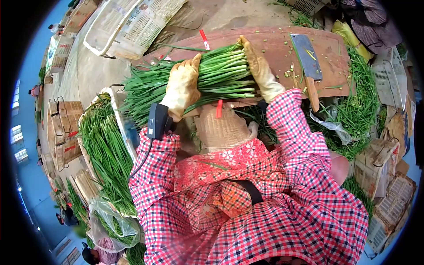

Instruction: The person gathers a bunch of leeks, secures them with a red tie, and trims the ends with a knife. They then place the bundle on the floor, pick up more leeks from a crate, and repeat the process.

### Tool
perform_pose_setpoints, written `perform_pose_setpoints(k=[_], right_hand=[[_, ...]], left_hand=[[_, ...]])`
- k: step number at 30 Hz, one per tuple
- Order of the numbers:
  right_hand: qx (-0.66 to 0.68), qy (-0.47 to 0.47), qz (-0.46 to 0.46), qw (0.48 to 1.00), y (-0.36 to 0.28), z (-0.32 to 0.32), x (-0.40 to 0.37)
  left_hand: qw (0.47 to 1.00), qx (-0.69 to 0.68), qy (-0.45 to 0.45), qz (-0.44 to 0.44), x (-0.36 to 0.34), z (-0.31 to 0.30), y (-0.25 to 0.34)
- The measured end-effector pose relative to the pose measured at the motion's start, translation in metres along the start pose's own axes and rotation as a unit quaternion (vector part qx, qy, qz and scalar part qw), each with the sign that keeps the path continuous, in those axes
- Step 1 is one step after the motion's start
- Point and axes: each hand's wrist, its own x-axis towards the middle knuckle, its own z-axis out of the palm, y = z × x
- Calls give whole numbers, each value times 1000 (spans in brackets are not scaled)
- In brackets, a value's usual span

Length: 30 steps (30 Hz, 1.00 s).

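the work board (274,51), reddish brown, lies in front of the person. at its left, a crate of long green stalks (104,145) stands near the person's left arm. a pale plastic crate (132,26) is located beyond the board, upper left. the stalk bundle (225,73) lies crosswise on the left part of the board, leafy ends left, pale ends right. the cleaver (305,59) rests flat on the board, right of the bundle; its wooden handle (312,95) points toward the person and overhangs the near edge.

hand states: the gloved left hand (183,86) is closed over the bundle, gripping its leafy portion. the gloved right hand (260,70) is open, fingers extended, set against the pale ends. red strips (219,108) show at the bundle's far and near sides. small clippings (290,72) are scattered around the cleaver.
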Motion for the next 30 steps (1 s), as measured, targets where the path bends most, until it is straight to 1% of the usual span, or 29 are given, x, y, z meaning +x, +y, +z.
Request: perform_pose_setpoints(k=[1, 2, 3, 4, 5, 6, 8, 9, 10, 12, 13, 15, 16, 18, 20, 21, 22, 23, 24, 25, 26, 29, 30], right_hand=[[-345, 67, -4, 936, 6, 4, -2], [-338, 121, 32, 933, 15, 12, -3], [-42, 100, 66, 992, 11, 14, -1], [259, 69, 94, 959, 3, 17, 3], [534, 30, 113, 837, -6, 19, 7], [761, -11, 122, 637, -16, 21, 11], [866, -76, 136, 475, -38, 20, 11], [900, -92, 147, 401, -23, 0, 10], [928, -105, 155, 323, -2, -23, 12], [905, -122, 155, 378, 12, -30, 14], [892, -129, 155, 405, 14, -31, 13], [857, -65, 222, 461, 16, -29, 21], [748, -74, 222, 621, 32, -35, 24], [855, 37, 255, 450, 21, -29, 36], [818, 101, 202, 528, 8, -33, 43], [713, 106, 128, 681, 4, -59, 52], [619, 94, 95, 774, -4, -71, 53], [513, 92, 63, 851, -12, -83, 55], [523, -21, 75, 848, -8, -101, 53], [515, -12, 98, 852, -16, -97, 51], [506, -3, 120, 854, -22, -90, 48], [528, -31, 84, 844, -14, -81, 50], [555, 11, 87, 827, -15, -75, 48]], left_hand=[[1000, 8, 3, -1, 0, -2, 2], [1000, 15, 4, -1, 1, -2, 4], [1000, 18, -3, -2, 2, -2, 4], [1000, 17, -6, 0, 2, -1, 4], [1000, 17, -8, 3, 2, -1, 3], [1000, 19, -10, 6, 2, -1, 3], [997, 37, 67, 27, 0, 8, -5], [993, 45, 103, 37, -1, 12, -7], [993, 39, 108, 39, -1, 13, -8], [992, 28, 115, 42, -5, 13, -8], [997, -43, 44, 39, 0, 12, -11], [997, -49, 40, 40, 1, 10, -12], [997, -53, 38, 39, 0, 10, -12], [997, -39, 61, 41, -2, 13, -11], [996, -25, 71, 41, -2, 14, -12], [999, -3, 43, 17, -4, 12, -8], [998, 29, 53, 5, -6, 10, -5], [996, 62, 62, -7, -7, 9, -3], [993, 93, 70, -18, -8, 7, 1], [993, 116, 10, -25, -10, 0, 5], [991, 130, 22, -17, -11, 1, 8], [983, 167, 72, 5, -11, 12, 5], [983, 169, 65, 13, -10, 9, 5]])
